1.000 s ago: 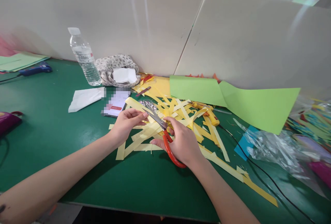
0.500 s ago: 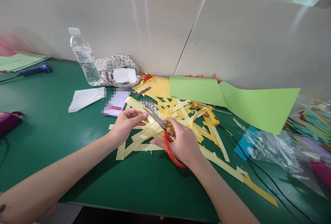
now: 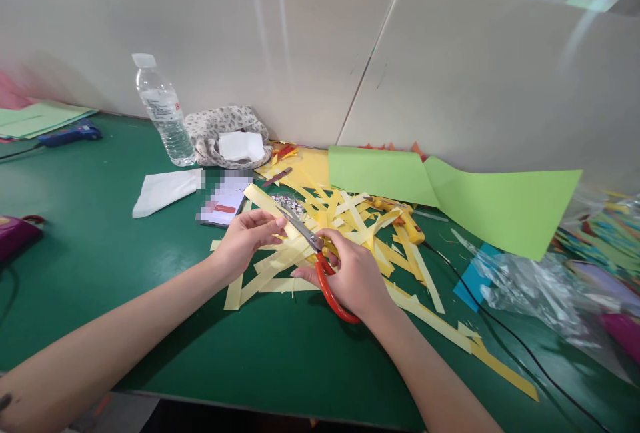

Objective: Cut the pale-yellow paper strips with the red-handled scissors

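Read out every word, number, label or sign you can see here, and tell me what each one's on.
"58": seemingly, on the phone screen; the rest is pixelated or too small.
Red button on that screen: lettering too small to read.
Bottle label: dark print and red characters, too blurred to read.
Scissors: no lettering visible.

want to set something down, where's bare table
Free: green table between white paper and left forearm; also between it and right forearm, nearer than the yellow strips. Crowded: around the scissors and rightward to the clear plastic.
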The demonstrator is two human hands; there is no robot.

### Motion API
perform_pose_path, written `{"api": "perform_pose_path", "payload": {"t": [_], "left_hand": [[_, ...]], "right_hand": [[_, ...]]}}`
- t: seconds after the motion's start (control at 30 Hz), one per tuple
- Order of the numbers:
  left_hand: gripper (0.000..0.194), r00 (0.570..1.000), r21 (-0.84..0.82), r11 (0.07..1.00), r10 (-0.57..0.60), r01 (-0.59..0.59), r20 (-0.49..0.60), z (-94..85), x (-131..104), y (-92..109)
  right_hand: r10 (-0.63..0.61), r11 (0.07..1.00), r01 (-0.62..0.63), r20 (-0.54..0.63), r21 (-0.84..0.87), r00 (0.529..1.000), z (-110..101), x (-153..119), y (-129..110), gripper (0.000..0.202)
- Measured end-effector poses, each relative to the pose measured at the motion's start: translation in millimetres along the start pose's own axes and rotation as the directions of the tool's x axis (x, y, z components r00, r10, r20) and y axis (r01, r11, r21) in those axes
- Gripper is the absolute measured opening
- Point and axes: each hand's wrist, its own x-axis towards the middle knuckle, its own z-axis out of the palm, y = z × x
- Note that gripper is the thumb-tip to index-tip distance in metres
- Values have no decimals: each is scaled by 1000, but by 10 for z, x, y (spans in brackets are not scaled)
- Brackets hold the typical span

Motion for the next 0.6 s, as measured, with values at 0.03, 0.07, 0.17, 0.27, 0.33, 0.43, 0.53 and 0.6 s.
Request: {"api": "perform_pose_path", "payload": {"t": [0.03, 0.07, 0.17, 0.27, 0.33, 0.43, 0.53, 0.6], "left_hand": [[15, 1000, 4, 1000, 1, -1, -1, -1, 2, -2], [16, 1000, 5, 1000, 3, -3, -3, -2, 4, -4], [16, 1000, -11, 1000, 3, -3, 1, 0, 4, -4], [15, 1000, -22, 1000, 2, -2, 8, 2, 0, -2], [15, 1000, -17, 1000, -1, 1, 2, 1, 0, -3], [16, 1000, -12, 1000, -2, 2, -10, -3, 2, -8], [16, 1000, -15, 1000, -1, 0, -6, -5, 5, -12], [15, 1000, -25, 1000, -4, 4, 0, -5, 8, -14]], "right_hand": [[-3, 1000, 3, -4, 1, 1000, 2, 0, 2, 48], [-6, 1000, 6, -7, 1, 1000, 4, 1, 4, 47], [-11, 1000, 11, -12, 7, 1000, 8, 2, 7, 46], [-2, 1000, 2, -8, 10, 1000, 8, 3, 5, 47], [1, 1000, -1, -4, 10, 1000, 7, 6, 4, 48], [0, 1000, 0, -13, 9, 1000, 9, 13, 6, 50], [-1, 1000, 2, -25, 8, 1000, 13, 20, 8, 51], [0, 1000, 0, -28, 10, 1000, 14, 24, 9, 51]]}}
